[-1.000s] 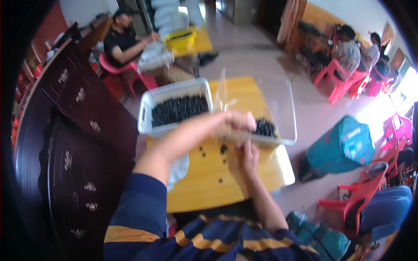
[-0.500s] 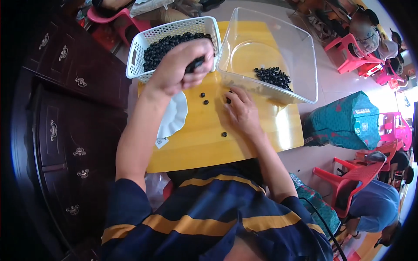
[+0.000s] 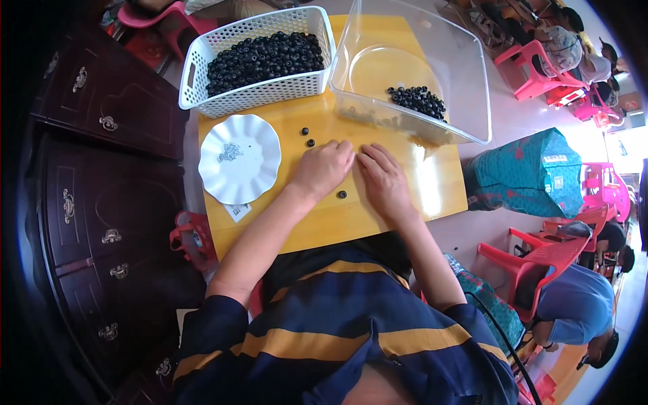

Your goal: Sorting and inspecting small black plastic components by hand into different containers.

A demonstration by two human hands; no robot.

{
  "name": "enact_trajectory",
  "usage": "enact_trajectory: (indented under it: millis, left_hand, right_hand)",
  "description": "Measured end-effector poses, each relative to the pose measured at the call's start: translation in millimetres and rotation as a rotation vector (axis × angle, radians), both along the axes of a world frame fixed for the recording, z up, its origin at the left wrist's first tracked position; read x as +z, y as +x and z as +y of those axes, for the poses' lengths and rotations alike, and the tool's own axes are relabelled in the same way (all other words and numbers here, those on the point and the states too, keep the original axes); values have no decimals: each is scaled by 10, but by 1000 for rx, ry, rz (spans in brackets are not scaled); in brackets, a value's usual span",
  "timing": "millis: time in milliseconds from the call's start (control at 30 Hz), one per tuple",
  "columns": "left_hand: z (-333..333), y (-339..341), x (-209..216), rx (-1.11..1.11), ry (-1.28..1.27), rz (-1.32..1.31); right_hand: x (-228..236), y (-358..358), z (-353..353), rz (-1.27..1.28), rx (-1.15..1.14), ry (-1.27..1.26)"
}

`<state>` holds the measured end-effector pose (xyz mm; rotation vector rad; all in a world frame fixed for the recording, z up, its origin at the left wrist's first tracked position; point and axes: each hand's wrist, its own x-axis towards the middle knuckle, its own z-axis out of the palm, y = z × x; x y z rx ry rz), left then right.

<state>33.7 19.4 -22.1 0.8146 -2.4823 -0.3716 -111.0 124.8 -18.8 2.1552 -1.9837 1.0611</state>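
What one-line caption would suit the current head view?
Left hand and right hand close together at a yellow table, before a white basket and clear bin holding small black pieces.

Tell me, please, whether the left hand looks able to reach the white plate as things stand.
Probably yes: the white plate lies left of the left hand, and nothing tall stands between them on the yellow table.

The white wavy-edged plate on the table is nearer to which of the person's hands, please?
Left. The left hand is right of the white plate, apart from it; the right hand is farther right, beyond the left.
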Motion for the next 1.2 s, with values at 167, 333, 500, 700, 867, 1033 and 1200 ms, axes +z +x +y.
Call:
enact_trajectory:
  millis: [167,333,500,700,867,1033,1200]
  left_hand:
    - [7,-31,-4,-66,-109,-19]
    - [42,98,108,-110,-19,-25]
    - [109,271,63,-128,49,144]
    - [223,471,104,-118,100,232]
    - [261,631,74,-73,97,248]
    - [299,654,86,-43,119,230]
    - [291,660,61,-20,100,212]
  right_hand:
    - [-51,31,230,-27,-71,66]
    - [-55,62,356,-127,-187,98]
    - [9,125,325,-28,-230,269]
    - [39,217,247,17,-265,308]
    - [14,152,43,-11,-221,212]
    - [-15,-149,-286,-378,-177,37]
    - [-42,-314,-452,-524,-194,60]
